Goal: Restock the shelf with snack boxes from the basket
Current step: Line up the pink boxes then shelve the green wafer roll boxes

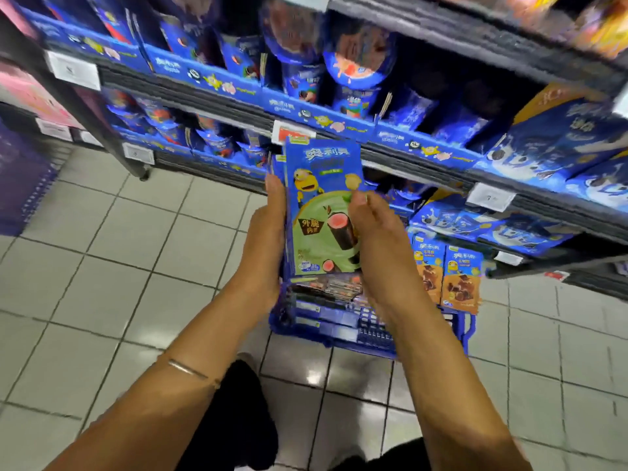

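A: Grip? Left hand (263, 232) & right hand (372, 239) pressed on a stack of snack boxes (323, 212), one per side.

B: Where?

A: Above the basket (339, 331), facing the shelf (424, 154). Prob. squared up to slot in together.

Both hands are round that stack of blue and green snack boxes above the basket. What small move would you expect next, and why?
Probably lifting the stack of boxes forward toward the shelf. The left hand and right hand grip its two sides, and it is already raised above the blue basket and level with the shelf edge.
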`<state>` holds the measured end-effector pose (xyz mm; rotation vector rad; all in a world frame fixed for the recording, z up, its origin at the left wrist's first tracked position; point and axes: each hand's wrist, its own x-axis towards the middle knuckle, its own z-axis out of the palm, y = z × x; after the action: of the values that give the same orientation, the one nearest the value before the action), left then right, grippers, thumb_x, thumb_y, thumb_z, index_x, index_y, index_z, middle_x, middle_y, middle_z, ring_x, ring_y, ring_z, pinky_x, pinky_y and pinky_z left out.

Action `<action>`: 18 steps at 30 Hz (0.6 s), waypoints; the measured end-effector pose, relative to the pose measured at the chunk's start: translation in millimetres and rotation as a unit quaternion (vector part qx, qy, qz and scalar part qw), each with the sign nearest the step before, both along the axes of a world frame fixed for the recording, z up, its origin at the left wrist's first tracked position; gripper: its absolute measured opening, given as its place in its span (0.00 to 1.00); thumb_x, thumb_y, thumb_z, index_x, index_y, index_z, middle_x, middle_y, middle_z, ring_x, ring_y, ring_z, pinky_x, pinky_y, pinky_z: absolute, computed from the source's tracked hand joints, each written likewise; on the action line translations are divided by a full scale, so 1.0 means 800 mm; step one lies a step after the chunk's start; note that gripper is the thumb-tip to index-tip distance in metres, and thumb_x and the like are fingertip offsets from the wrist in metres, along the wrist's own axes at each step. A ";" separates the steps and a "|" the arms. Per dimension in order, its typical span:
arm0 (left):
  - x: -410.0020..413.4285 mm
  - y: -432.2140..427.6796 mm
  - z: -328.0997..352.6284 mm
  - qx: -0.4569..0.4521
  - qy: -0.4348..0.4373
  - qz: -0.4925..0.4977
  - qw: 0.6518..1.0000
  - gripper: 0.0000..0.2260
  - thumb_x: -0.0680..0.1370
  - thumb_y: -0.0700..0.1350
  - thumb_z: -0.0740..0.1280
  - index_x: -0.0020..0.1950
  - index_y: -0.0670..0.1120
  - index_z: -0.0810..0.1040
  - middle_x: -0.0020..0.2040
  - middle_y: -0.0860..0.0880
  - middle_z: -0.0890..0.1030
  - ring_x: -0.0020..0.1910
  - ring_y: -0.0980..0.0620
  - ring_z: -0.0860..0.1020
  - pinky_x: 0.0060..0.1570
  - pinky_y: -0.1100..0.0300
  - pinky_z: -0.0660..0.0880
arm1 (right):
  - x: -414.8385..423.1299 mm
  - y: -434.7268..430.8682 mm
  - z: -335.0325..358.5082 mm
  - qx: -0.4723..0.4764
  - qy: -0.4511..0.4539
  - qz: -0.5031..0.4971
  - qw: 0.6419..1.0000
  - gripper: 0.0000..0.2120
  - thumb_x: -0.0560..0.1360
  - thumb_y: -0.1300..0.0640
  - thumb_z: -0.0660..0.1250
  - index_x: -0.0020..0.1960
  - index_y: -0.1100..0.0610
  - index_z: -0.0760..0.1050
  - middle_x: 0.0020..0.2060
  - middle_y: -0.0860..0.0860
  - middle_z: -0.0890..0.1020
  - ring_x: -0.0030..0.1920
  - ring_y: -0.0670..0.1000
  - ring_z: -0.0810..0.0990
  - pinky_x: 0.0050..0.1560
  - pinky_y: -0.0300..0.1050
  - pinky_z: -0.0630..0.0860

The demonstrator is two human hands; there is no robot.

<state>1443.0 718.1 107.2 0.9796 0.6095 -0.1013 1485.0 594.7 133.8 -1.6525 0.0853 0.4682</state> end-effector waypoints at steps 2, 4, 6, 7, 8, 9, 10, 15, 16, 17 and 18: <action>-0.004 0.021 0.085 0.010 0.004 0.006 1.000 0.43 0.66 0.77 0.64 0.69 0.49 0.84 0.63 0.42 0.87 0.63 0.39 0.85 0.68 0.35 0.78 | -0.003 0.014 0.090 -0.005 -0.014 0.007 1.000 0.13 0.84 0.48 0.60 0.48 0.53 0.77 0.38 0.44 0.81 0.38 0.43 0.77 0.37 0.38 0.74; -0.010 0.044 0.184 0.018 -0.007 0.028 0.999 0.42 0.67 0.77 0.68 0.70 0.48 0.83 0.64 0.42 0.86 0.64 0.39 0.85 0.70 0.35 0.76 | -0.007 0.033 0.197 0.000 -0.022 0.026 0.999 0.13 0.85 0.48 0.59 0.47 0.54 0.76 0.39 0.50 0.80 0.40 0.47 0.77 0.41 0.43 0.73; -0.012 0.069 0.291 0.016 -0.029 0.045 0.998 0.42 0.71 0.75 0.70 0.73 0.47 0.80 0.66 0.42 0.85 0.66 0.38 0.83 0.71 0.34 0.75 | -0.007 0.055 0.307 0.013 -0.048 0.041 0.998 0.14 0.84 0.47 0.60 0.50 0.57 0.76 0.42 0.56 0.81 0.42 0.50 0.77 0.43 0.47 0.73; -0.012 0.081 0.344 0.019 -0.050 0.052 0.997 0.42 0.71 0.74 0.69 0.75 0.46 0.78 0.67 0.41 0.84 0.67 0.37 0.82 0.71 0.34 0.74 | -0.006 0.068 0.362 0.012 -0.067 0.045 0.997 0.14 0.83 0.46 0.60 0.49 0.55 0.76 0.40 0.52 0.82 0.41 0.48 0.78 0.40 0.43 0.74; -0.012 0.095 0.396 0.028 -0.078 0.056 0.995 0.43 0.70 0.74 0.68 0.75 0.45 0.78 0.68 0.41 0.83 0.68 0.37 0.82 0.72 0.33 0.74 | -0.006 0.082 0.416 0.014 -0.090 0.049 0.995 0.13 0.82 0.46 0.60 0.45 0.52 0.75 0.37 0.47 0.80 0.37 0.46 0.77 0.36 0.38 0.73; -0.011 0.108 0.447 0.042 -0.110 0.054 0.992 0.42 0.71 0.73 0.67 0.75 0.45 0.78 0.69 0.40 0.83 0.68 0.37 0.81 0.72 0.33 0.74 | -0.005 0.097 0.468 0.022 -0.110 0.048 0.993 0.12 0.82 0.48 0.60 0.42 0.50 0.74 0.33 0.42 0.78 0.34 0.43 0.75 0.31 0.35 0.71; -0.010 0.121 0.497 0.052 -0.142 0.052 0.987 0.41 0.73 0.73 0.66 0.75 0.45 0.78 0.69 0.40 0.83 0.69 0.36 0.81 0.72 0.33 0.73 | -0.003 0.110 0.517 0.028 -0.130 0.048 0.990 0.14 0.83 0.49 0.60 0.39 0.47 0.73 0.31 0.39 0.77 0.32 0.43 0.74 0.30 0.34 0.71; -0.002 0.173 0.679 0.069 -0.244 0.056 0.966 0.40 0.75 0.72 0.63 0.76 0.45 0.77 0.71 0.39 0.81 0.70 0.36 0.80 0.73 0.32 0.72 | -0.005 0.161 0.700 0.059 -0.231 0.086 0.967 0.14 0.79 0.46 0.61 0.54 0.55 0.74 0.44 0.49 0.80 0.43 0.47 0.78 0.46 0.43 0.77; 0.000 0.181 0.704 0.073 -0.263 0.054 0.960 0.40 0.75 0.72 0.63 0.76 0.45 0.77 0.71 0.39 0.81 0.70 0.36 0.80 0.73 0.32 0.73 | -0.003 0.165 0.725 0.065 -0.247 0.090 0.963 0.11 0.80 0.46 0.62 0.53 0.54 0.74 0.44 0.47 0.81 0.42 0.45 0.78 0.45 0.43 0.77; 0.002 0.188 0.727 0.077 -0.280 0.048 0.956 0.39 0.76 0.71 0.62 0.77 0.45 0.76 0.71 0.39 0.81 0.71 0.35 0.79 0.73 0.31 0.72 | -0.002 0.167 0.747 0.066 -0.267 0.088 0.957 0.08 0.82 0.48 0.63 0.53 0.52 0.74 0.42 0.43 0.82 0.40 0.42 0.78 0.42 0.39 0.76; 0.005 0.194 0.747 0.080 -0.295 0.041 0.951 0.39 0.77 0.70 0.62 0.77 0.44 0.76 0.72 0.39 0.80 0.72 0.35 0.78 0.74 0.31 0.71 | 0.000 0.167 0.766 0.067 -0.289 0.091 0.951 0.07 0.83 0.50 0.63 0.53 0.52 0.75 0.42 0.40 0.82 0.39 0.39 0.79 0.39 0.35 0.75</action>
<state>1446.7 873.0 705.2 1.0743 0.1063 0.3130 1484.9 728.2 746.8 -1.6090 -0.5261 0.1071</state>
